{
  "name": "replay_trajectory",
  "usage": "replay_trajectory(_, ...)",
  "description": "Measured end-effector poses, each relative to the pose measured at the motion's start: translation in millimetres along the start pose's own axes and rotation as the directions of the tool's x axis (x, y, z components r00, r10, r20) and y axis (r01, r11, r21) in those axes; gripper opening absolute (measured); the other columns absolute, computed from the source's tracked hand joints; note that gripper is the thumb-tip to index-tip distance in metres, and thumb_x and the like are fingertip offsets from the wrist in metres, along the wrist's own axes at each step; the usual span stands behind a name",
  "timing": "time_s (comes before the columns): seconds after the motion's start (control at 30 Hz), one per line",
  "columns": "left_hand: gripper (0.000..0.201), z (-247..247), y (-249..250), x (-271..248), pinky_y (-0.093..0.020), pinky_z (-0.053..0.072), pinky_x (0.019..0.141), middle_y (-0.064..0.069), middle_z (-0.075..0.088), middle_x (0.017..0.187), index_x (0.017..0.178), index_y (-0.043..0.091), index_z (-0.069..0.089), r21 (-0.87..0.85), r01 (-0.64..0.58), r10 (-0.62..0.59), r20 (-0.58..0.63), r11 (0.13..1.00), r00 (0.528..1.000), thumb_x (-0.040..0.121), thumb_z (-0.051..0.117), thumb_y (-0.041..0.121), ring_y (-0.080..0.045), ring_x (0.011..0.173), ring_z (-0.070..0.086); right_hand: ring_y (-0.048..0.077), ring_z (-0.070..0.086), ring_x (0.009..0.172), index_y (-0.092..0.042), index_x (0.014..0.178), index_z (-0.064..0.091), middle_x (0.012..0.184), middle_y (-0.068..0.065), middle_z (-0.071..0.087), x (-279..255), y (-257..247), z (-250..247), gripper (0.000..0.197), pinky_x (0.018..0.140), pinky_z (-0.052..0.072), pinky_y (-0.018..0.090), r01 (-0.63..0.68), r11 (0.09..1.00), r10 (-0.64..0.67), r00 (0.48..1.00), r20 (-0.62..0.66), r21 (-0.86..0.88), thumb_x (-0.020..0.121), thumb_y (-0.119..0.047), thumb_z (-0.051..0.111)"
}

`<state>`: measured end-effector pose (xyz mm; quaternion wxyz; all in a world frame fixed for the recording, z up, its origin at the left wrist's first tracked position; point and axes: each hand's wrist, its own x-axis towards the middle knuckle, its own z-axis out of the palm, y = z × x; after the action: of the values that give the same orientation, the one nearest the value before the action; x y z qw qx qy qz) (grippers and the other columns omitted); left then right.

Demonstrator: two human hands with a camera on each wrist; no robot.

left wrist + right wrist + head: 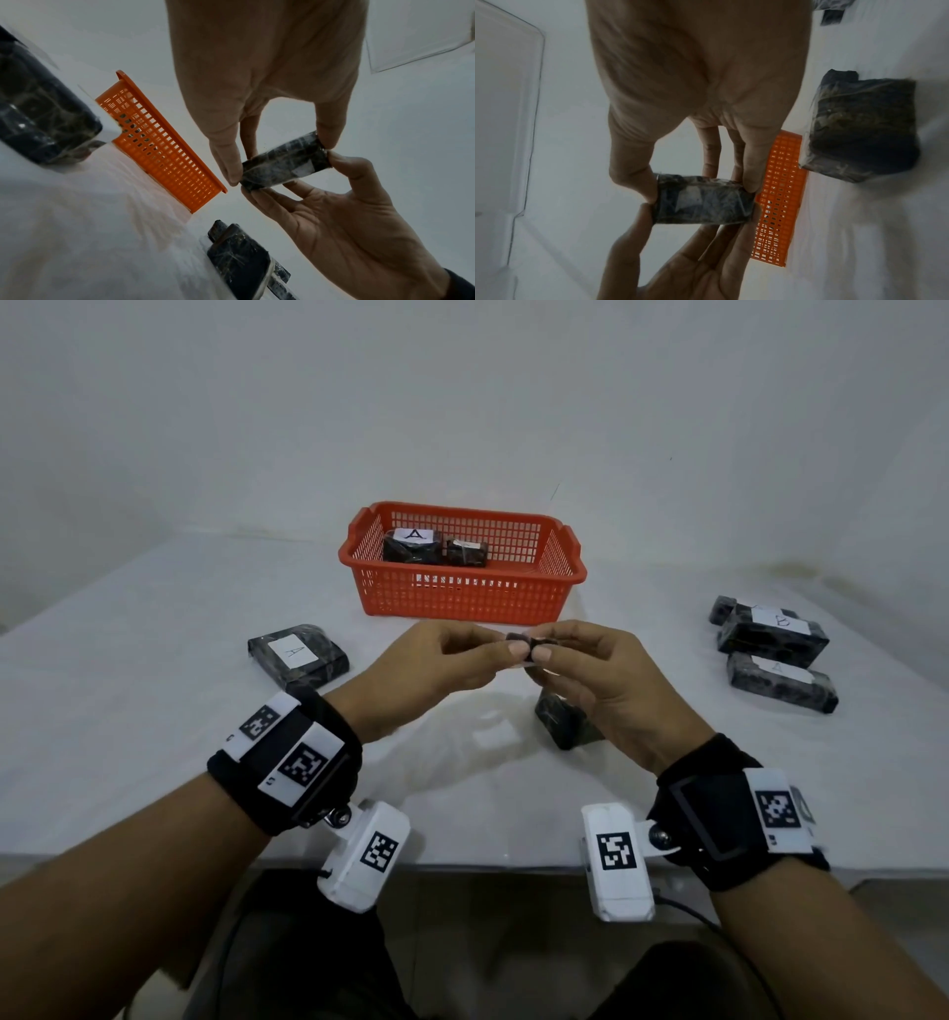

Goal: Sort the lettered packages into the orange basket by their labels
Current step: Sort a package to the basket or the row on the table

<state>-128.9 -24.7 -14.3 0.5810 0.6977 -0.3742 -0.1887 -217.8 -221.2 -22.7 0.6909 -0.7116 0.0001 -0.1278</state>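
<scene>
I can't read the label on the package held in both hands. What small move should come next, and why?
Probably turn the package until its label faces up. Both the left hand and right hand pinch it short of the basket, with no letter readable in any view.

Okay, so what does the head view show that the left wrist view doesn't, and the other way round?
Only the head view shows inside the orange basket: a package labelled A beside a smaller one, plus the wrist bands. Only the left wrist view shows the underside of the small dark package with its pale label patch. Both show the left hand and right hand pinching that package between them.
</scene>
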Motion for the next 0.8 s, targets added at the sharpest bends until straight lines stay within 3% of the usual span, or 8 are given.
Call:
replay_trajectory(0.13,0.032,1.0,-0.2,3.1,-0.055,0.048,0.111,-0.019,0.074,0.119,0.108,0.013,0.080,-0.062,-0.003,-0.001,-0.060,0.998,0.998,0.086,0.071,0.034,-0.039,0.121,0.064,0.016,0.073,0.112,0.000,0.120,0.070,0.114,0.009,0.077,-3.7,-3.9,0.2,0.046,0.107,0.052,0.032,-0.044,0.996,0.039,0.997,0.060,0.075,0.079,-0.021,0.075)
replay_trajectory(0.27,0.034,0.4,-2.6,2.7,-0.052,0.048,0.113,-0.011,0.077,0.116,0.109,0.015,0.080,-0.065,0.008,-0.010,-0.034,0.998,0.999,0.083,0.075,0.036,-0.031,0.121,0.067,0.025,0.072,0.116,-0.005,0.115,0.073,0.116,0.016,0.077,-3.5,-1.9,-1.2,0.036,0.115,0.048,0.045,-0.037,0.999,0.037,0.999,0.031,0.016,0.083,-0.021,0.079)
replay_trajectory(0.37,0.041,1.6,-6.0,2.2,-0.057,0.041,0.117,-0.021,0.072,0.123,0.109,0.017,0.080,-0.105,0.014,-0.012,0.019,0.994,1.000,0.079,0.076,0.044,-0.046,0.128,0.057,0.038,0.068,0.119,-0.011,0.108,0.077,0.114,0.019,0.077,-2.2,0.2,-3.4,0.030,0.117,0.044,0.053,-0.015,1.000,0.015,1.000,0.012,-0.023,0.083,-0.026,0.080)
replay_trajectory(0.47,0.038,1.7,-5.1,2.7,-0.053,0.046,0.114,-0.020,0.074,0.118,0.106,0.015,0.081,-0.084,-0.004,0.001,-0.036,0.996,0.999,0.079,0.076,0.041,-0.043,0.120,0.063,0.043,0.065,0.122,-0.011,0.109,0.078,0.117,0.024,0.074,-2.7,-1.0,-2.7,0.036,0.117,0.042,0.056,-0.014,1.000,0.014,0.999,0.029,-0.026,0.079,-0.031,0.082)
replay_trajectory(0.57,0.023,2.3,-0.3,3.4,-0.035,0.053,0.099,-0.010,0.079,0.109,0.108,0.010,0.080,-0.022,-0.021,0.020,-0.052,1.000,0.998,0.090,0.077,0.024,-0.020,0.103,0.073,0.033,0.068,0.120,-0.002,0.116,0.072,0.124,0.027,0.069,-6.4,-2.9,-2.3,0.038,0.115,0.045,0.053,-0.037,0.999,0.036,0.998,0.047,0.009,0.083,-0.018,0.082)
replay_trajectory(0.63,0.028,0.9,-1.4,2.7,-0.036,0.052,0.103,-0.009,0.078,0.113,0.112,0.009,0.078,-0.047,-0.021,0.020,-0.022,0.999,1.000,0.090,0.077,0.026,-0.021,0.113,0.072,0.032,0.068,0.122,-0.001,0.117,0.072,0.123,0.025,0.071,-5.8,-2.2,-1.9,0.039,0.114,0.047,0.050,-0.023,0.999,0.023,0.999,0.037,0.021,0.084,-0.020,0.082)
replay_trajectory(0.73,0.042,0.9,-5.5,2.3,-0.047,0.048,0.113,-0.012,0.075,0.121,0.113,0.012,0.077,-0.088,-0.016,0.018,0.029,0.996,0.999,0.082,0.077,0.040,-0.032,0.123,0.066,0.034,0.070,0.119,-0.004,0.114,0.074,0.118,0.022,0.075,-4.9,-1.1,-1.8,0.045,0.114,0.048,0.051,0.021,1.000,-0.021,1.000,0.019,-0.022,0.079,-0.031,0.082)
replay_trajectory(0.8,0.032,1.5,-6.1,3.2,-0.037,0.054,0.104,-0.006,0.078,0.113,0.109,0.014,0.079,-0.060,-0.016,0.016,-0.003,0.998,1.000,0.084,0.078,0.034,-0.023,0.113,0.072,0.031,0.072,0.116,-0.005,0.114,0.074,0.116,0.019,0.076,-3.6,0.1,-3.4,0.040,0.113,0.050,0.047,0.025,0.999,-0.024,0.999,0.027,-0.044,0.081,-0.026,0.081)
